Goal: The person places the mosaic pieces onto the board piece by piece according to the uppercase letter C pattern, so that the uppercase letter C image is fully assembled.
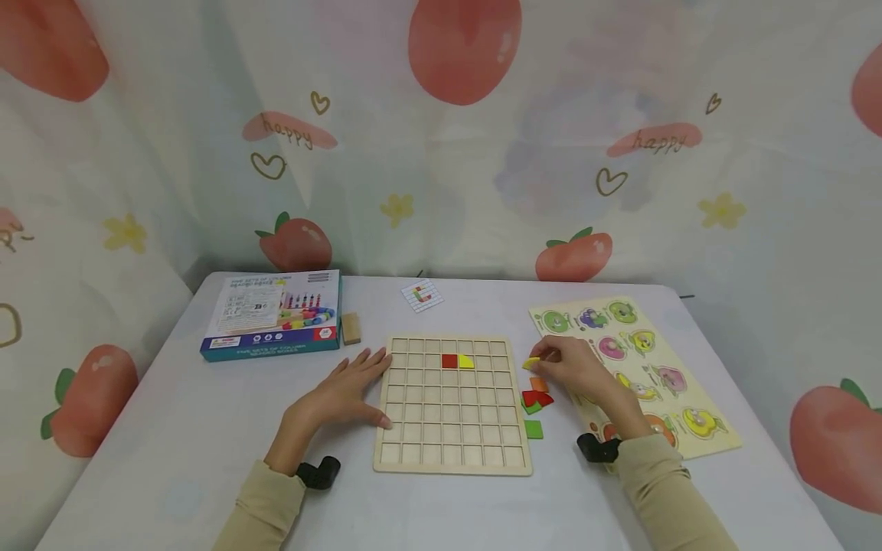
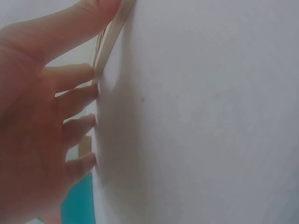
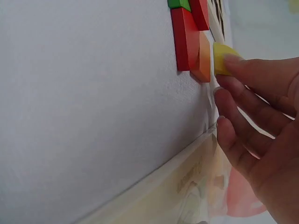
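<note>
A wooden grid board (image 1: 422, 413) lies on the table with a red square block (image 1: 449, 361) and a yellow quarter-round block (image 1: 465, 362) side by side in its upper cells. My left hand (image 1: 349, 390) rests spread along the board's left edge, thumb and fingertips at the rim. Just off the board's right side, my right hand (image 1: 575, 367) pinches another yellow block (image 3: 222, 58) between thumb and fingers. Below that hand lie an orange block (image 1: 539, 385), red blocks (image 3: 185, 39) and a green square block (image 1: 534, 429).
A fruit puzzle board (image 1: 697, 413) lies at the right, under my right forearm. At the back left are a boxed toy set (image 1: 272, 314) and a small wooden block (image 1: 351, 328). A pattern card (image 1: 422, 295) lies behind the grid board.
</note>
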Tool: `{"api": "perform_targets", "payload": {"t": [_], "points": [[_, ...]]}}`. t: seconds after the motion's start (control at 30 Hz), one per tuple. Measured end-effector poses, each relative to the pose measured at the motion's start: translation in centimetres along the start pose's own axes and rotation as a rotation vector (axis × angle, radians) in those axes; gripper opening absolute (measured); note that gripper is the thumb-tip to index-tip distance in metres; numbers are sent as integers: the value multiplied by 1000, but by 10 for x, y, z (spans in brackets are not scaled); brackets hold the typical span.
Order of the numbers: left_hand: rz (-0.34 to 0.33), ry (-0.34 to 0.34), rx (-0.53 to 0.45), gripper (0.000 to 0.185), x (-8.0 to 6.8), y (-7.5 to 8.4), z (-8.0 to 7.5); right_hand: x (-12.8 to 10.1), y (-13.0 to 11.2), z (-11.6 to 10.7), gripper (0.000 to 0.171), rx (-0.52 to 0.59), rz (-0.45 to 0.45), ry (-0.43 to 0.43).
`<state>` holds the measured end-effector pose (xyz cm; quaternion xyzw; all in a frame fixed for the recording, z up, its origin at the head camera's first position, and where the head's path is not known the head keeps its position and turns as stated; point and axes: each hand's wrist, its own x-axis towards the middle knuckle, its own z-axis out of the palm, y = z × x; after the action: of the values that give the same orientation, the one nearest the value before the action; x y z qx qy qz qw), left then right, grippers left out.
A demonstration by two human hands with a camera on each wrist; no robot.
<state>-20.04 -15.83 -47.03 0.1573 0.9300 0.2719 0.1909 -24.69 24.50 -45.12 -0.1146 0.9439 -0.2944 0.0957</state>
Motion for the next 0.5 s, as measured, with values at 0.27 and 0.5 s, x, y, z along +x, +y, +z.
{"api": "perform_targets", "payload": {"t": [0.27,0.5], "points": [[-16,-9,9,110,0,1,1,7,-14,2,12,33,-71,7],[-6,-11,8,110,2,2,-1,17,-28,7,12,71,-119,-10]]}}
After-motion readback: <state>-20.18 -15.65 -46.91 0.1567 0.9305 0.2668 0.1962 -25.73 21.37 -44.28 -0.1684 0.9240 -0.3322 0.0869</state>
